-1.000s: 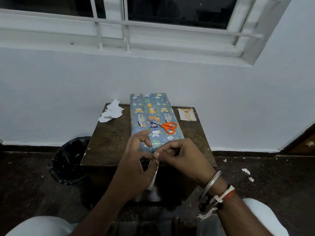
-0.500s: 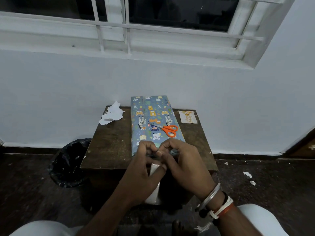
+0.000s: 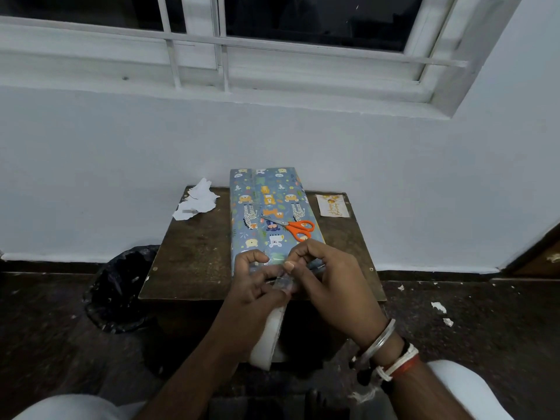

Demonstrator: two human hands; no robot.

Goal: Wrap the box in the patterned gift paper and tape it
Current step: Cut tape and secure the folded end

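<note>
1. The box (image 3: 268,204) lies flat on the worktop (image 3: 194,256), long axis running away from the person. Blue gift paper (image 3: 286,189) printed with animals covers every visible face. A lengthwise overlap seam shows on the top face.
2. Orange-handled scissors (image 3: 292,227) rest on top of the box, blades closed. The handles lie toward the box's right edge and the tips point across to its left.
3. The right hand (image 3: 328,278) sits at the near end of the box. Its thumb and forefinger are pressed together on a clear tape strip (image 3: 286,282), held just over the box's near edge.
4. The left hand (image 3: 253,287) meets the right hand at the same end of the box. Its fingers are curled and clamped on the tape roll (image 3: 268,341). The roll hangs below the hand, nearer the person than the box, and is seen edge-on.
5. Bangles and cords (image 3: 383,347) circle the right wrist.
6. The worktop under the box is dark, worn wood.
7. Crumpled white paper (image 3: 198,201) lies left of the box, at the worktop's far corner.
8. A small printed card (image 3: 332,205) lies flat to the right of the box, apart from it.
9. A black-lined bin (image 3: 121,286) stands on the floor to the left of the box.
10. White scraps (image 3: 439,307) lie on the floor to the right of the box.
11. Behind the box rises a white wall (image 3: 121,177), with a barred window (image 3: 272,40) above.
</note>
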